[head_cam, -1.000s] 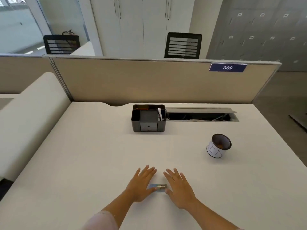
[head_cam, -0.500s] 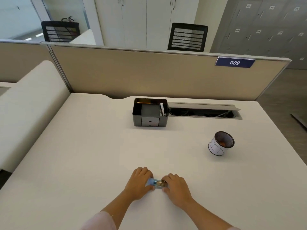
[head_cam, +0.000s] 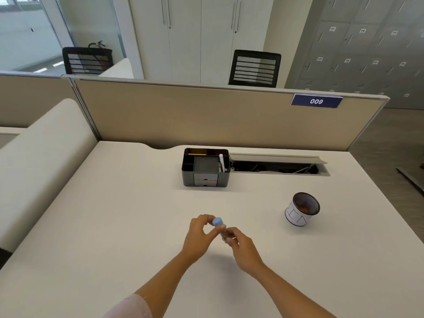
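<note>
A small clear tube (head_cam: 223, 232) with a blue cap (head_cam: 217, 221) is held tilted just above the white desk (head_cam: 114, 214), near its front middle. My left hand (head_cam: 199, 237) pinches the blue cap with fingers and thumb. My right hand (head_cam: 244, 247) grips the tube's clear body from the right, and its fingers hide the lower end. What is inside the tube is too small to tell.
A black desk organiser (head_cam: 205, 167) stands at the back middle, next to an open cable slot (head_cam: 278, 166). A mesh pen cup (head_cam: 301, 208) leans at the right with something orange inside. A beige partition (head_cam: 195, 115) closes the desk's far edge.
Both hands lay flat on the desk beside the tube, then curled round it. Now they have lifted it off the desk and tilted it, cap upward.
</note>
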`<move>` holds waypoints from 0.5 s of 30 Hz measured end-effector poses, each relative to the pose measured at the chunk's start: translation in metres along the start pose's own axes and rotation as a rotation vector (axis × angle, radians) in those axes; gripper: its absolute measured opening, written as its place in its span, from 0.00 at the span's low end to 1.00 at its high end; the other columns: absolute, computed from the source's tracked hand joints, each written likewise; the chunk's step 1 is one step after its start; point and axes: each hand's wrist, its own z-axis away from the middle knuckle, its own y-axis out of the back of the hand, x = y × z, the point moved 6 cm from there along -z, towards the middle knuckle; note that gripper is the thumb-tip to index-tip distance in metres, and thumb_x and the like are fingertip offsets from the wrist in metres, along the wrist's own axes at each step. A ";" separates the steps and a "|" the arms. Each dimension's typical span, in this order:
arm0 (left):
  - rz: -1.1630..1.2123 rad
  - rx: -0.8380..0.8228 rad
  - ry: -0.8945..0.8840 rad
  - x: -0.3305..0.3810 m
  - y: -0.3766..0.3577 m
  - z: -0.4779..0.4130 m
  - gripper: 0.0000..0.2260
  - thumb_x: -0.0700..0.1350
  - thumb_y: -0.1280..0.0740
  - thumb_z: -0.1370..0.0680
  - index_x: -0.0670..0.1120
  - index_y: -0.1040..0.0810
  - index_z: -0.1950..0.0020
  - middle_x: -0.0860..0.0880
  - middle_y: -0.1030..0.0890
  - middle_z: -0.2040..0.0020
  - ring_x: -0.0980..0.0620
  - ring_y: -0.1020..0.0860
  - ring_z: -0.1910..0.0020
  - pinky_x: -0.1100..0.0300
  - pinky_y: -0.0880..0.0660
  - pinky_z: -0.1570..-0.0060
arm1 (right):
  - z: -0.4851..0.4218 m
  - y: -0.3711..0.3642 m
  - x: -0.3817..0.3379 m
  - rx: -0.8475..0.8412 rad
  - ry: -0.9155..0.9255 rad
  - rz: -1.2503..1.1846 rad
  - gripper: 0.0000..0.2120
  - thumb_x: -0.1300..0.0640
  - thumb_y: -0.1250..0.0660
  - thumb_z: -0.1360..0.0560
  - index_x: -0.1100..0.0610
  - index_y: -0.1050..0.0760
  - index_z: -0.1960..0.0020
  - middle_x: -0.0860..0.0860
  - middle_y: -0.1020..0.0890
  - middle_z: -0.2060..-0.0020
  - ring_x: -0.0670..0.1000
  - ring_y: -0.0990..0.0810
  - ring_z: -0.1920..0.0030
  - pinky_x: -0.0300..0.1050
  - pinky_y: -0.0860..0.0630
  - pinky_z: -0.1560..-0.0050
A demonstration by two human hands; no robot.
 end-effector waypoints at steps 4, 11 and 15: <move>0.099 0.071 0.012 0.028 -0.003 -0.007 0.15 0.62 0.31 0.27 0.58 0.21 0.43 0.60 0.20 0.46 0.60 0.25 0.43 0.66 0.30 0.48 | 0.000 0.007 -0.027 -0.016 -0.012 -0.191 0.13 0.61 0.45 0.17 0.52 0.24 0.44 0.48 0.19 0.53 0.47 0.22 0.57 0.34 0.23 0.59; 0.126 0.039 -0.040 0.064 -0.006 -0.015 0.16 0.57 0.32 0.24 0.51 0.20 0.39 0.56 0.17 0.46 0.58 0.21 0.44 0.55 0.24 0.42 | 0.001 0.017 -0.049 -0.041 -0.052 -0.367 0.13 0.53 0.46 0.17 0.48 0.24 0.40 0.47 0.17 0.47 0.44 0.19 0.58 0.40 0.25 0.55; 0.046 0.030 -0.085 0.075 -0.001 -0.018 0.18 0.61 0.33 0.25 0.53 0.20 0.40 0.57 0.16 0.47 0.58 0.21 0.44 0.60 0.27 0.46 | 0.001 0.028 -0.056 -0.049 -0.023 -0.325 0.11 0.45 0.44 0.18 0.42 0.24 0.42 0.41 0.16 0.48 0.44 0.15 0.53 0.42 0.25 0.53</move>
